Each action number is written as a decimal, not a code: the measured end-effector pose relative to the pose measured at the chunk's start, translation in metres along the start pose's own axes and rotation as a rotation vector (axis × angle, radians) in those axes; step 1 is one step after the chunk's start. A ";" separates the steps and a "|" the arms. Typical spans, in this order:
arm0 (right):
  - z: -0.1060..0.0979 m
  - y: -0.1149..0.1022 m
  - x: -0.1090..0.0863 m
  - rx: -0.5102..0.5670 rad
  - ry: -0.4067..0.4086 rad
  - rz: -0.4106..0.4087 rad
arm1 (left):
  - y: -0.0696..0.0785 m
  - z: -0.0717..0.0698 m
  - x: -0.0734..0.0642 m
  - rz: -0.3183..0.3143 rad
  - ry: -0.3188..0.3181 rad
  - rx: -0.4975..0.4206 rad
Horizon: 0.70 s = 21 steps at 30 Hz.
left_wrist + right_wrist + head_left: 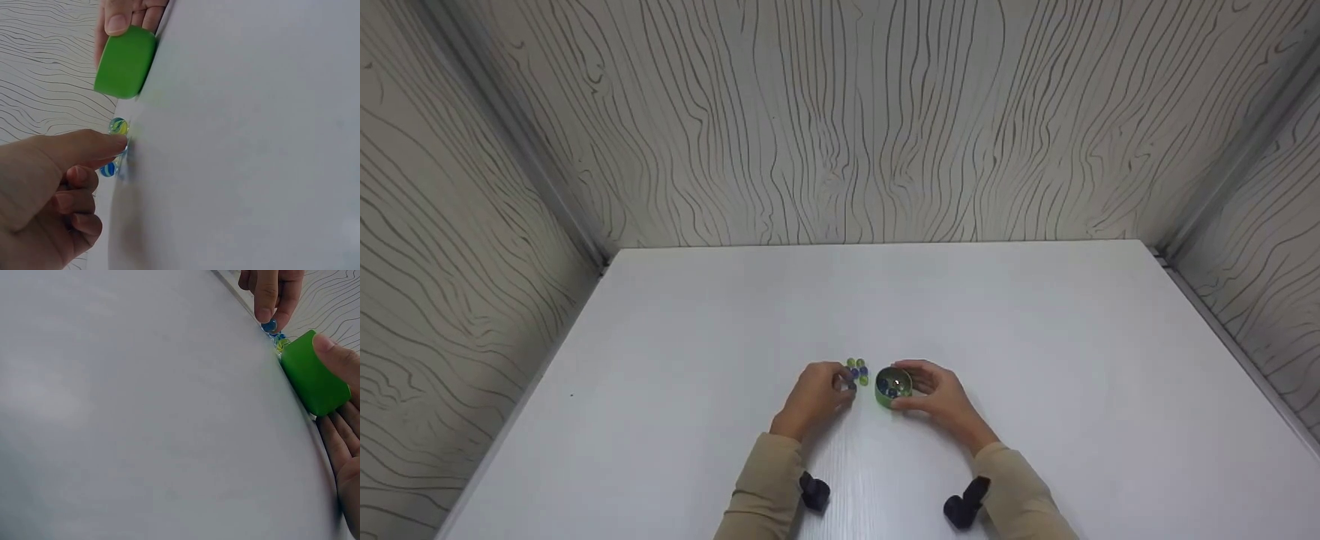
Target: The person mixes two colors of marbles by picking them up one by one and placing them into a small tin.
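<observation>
My left hand pinches a blue marble between thumb and forefinger, low over the white table. In the left wrist view the thumb hides that marble. Just beyond the fingertips, several green and blue glass marbles lie in a small group. To their right, my right hand grips a small green cup, its thumb on the near side and fingers round the far side. Several dark blue and clear marbles sit inside the cup, as the head view shows. The cup's green outer wall appears in the left wrist view.
A wide white table extends around both hands. Wood-grain patterned panels stand behind it and at both sides. Black wrist devices are strapped over the beige sleeves.
</observation>
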State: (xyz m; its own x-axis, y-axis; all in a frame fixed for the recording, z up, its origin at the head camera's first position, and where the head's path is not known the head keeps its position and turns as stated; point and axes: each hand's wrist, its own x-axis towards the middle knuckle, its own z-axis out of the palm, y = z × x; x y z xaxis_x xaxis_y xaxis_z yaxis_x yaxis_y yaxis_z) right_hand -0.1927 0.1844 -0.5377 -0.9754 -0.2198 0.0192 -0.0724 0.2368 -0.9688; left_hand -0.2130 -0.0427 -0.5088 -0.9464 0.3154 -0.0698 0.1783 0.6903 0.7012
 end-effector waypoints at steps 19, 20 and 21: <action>-0.001 0.000 0.001 0.001 -0.008 0.011 | 0.003 0.002 -0.002 -0.017 0.022 0.024; -0.001 -0.001 0.001 -0.001 -0.007 0.010 | 0.003 0.002 -0.002 -0.018 0.023 0.020; -0.001 -0.001 0.001 -0.001 -0.006 0.008 | 0.003 0.002 -0.002 -0.019 0.024 0.017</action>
State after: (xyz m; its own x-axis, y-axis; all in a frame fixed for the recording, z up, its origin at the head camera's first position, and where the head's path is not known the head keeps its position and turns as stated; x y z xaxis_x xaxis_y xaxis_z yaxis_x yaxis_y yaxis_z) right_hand -0.1933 0.1850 -0.5364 -0.9746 -0.2239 0.0096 -0.0646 0.2397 -0.9687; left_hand -0.2097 -0.0399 -0.5076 -0.9558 0.2865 -0.0659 0.1645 0.7070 0.6878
